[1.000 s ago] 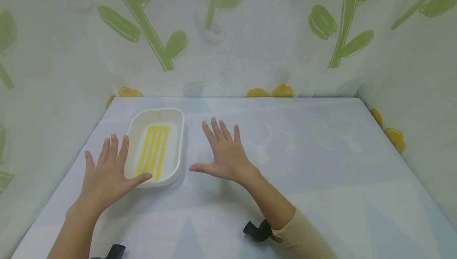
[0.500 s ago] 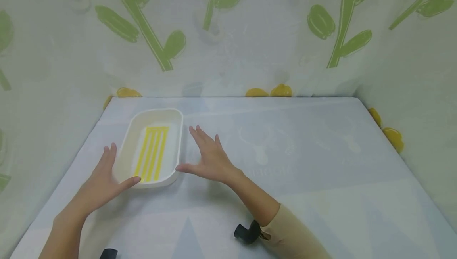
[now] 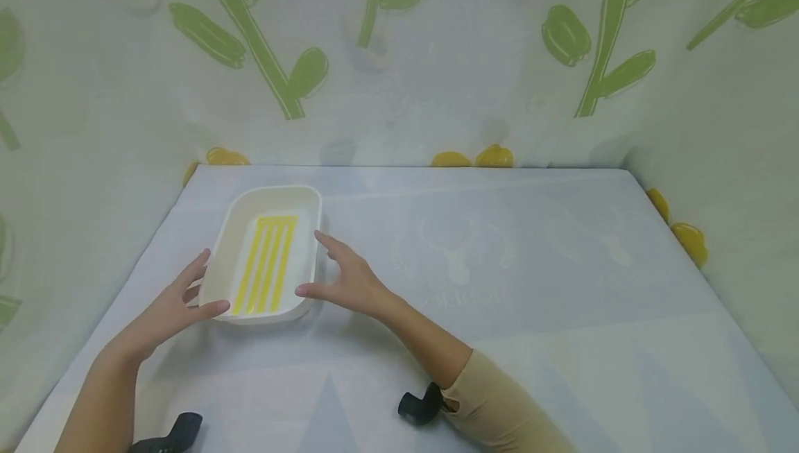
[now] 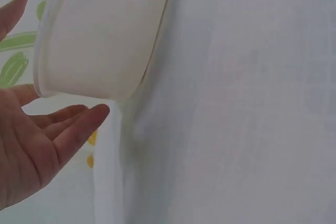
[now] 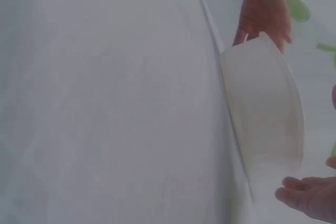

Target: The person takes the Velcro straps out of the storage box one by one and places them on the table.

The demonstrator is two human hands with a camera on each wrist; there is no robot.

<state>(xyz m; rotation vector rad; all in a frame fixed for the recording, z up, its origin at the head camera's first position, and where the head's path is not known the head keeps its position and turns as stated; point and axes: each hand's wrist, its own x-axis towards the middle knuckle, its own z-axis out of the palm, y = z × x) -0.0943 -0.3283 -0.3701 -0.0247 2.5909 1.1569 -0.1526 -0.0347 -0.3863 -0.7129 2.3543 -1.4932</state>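
A white rectangular tray [image 3: 306,252] with rounded corners lies on the left half of the table, yellow stripes [image 3: 270,266] running along its floor. My left hand [image 3: 165,314] is at its near left corner, thumb over the front rim and fingers spread along the outer side. On the right side, my right hand [image 3: 352,286] has its thumb at the near right rim and its fingertips right at the side wall. The left wrist view shows the tray's outer wall [image 4: 100,30] above loosely extended fingers [image 4: 84,127]. Both hands appear beside the tray wall [image 5: 262,108] in the right wrist view.
A pale cloth with faint prints covers the table [image 3: 562,286]. Behind and at both sides rise white curtains [image 3: 462,57] with green leaf patterns. Black curved wrist pieces [image 3: 421,404] sit at both forearms, and a beige sleeve [image 3: 505,404] covers the right one.
Both hands have come in toward the tray: the right hand moved left to its right side, the left hand shifted down and left to its corner. Their spread fingers have drawn inward.
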